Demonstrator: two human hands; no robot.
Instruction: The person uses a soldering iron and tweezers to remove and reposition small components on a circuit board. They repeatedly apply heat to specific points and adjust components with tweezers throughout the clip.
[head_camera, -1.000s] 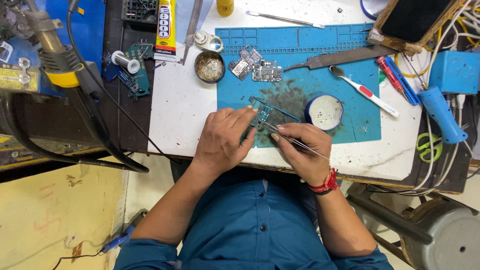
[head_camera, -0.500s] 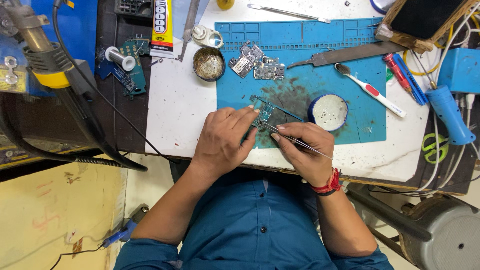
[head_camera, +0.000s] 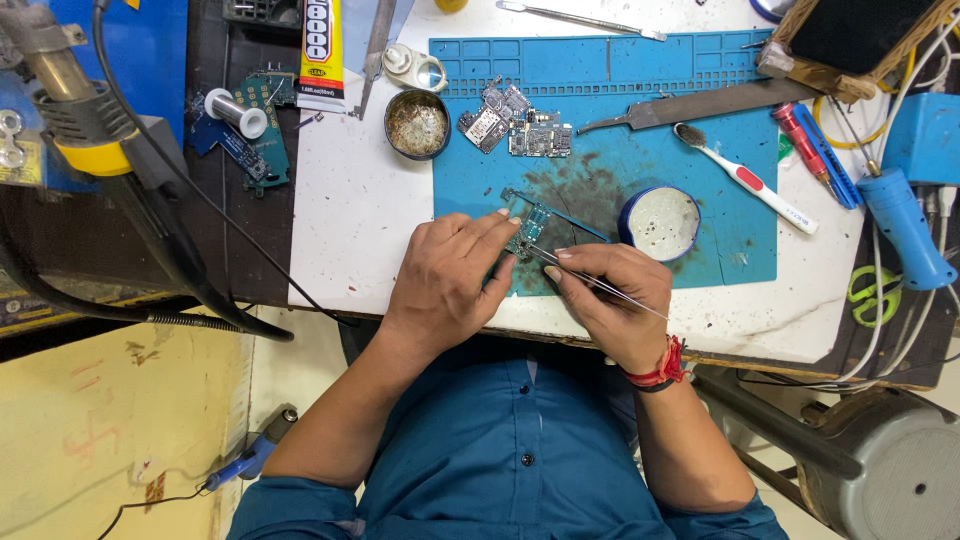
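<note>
A small green circuit board (head_camera: 533, 226) lies on the blue work mat (head_camera: 600, 160) near the table's front edge. My left hand (head_camera: 450, 285) presses its fingertips on the board's left side and holds it down. In my right hand (head_camera: 615, 300) are thin metal tweezers (head_camera: 590, 282), and their tips point left at the board. A red cord bracelet circles my right wrist.
On the mat lie several loose circuit boards (head_camera: 515, 125), a round tin (head_camera: 662, 222), a toothbrush (head_camera: 745, 178) and a metal file (head_camera: 700, 105). A bowl of brass wool (head_camera: 417, 124), a glue tube (head_camera: 320, 50), a hot-air gun (head_camera: 60, 90) and a blue tool (head_camera: 905, 225) surround it.
The view has shifted slightly. Both hands stay at the board, with the tweezers still pointed at it.
</note>
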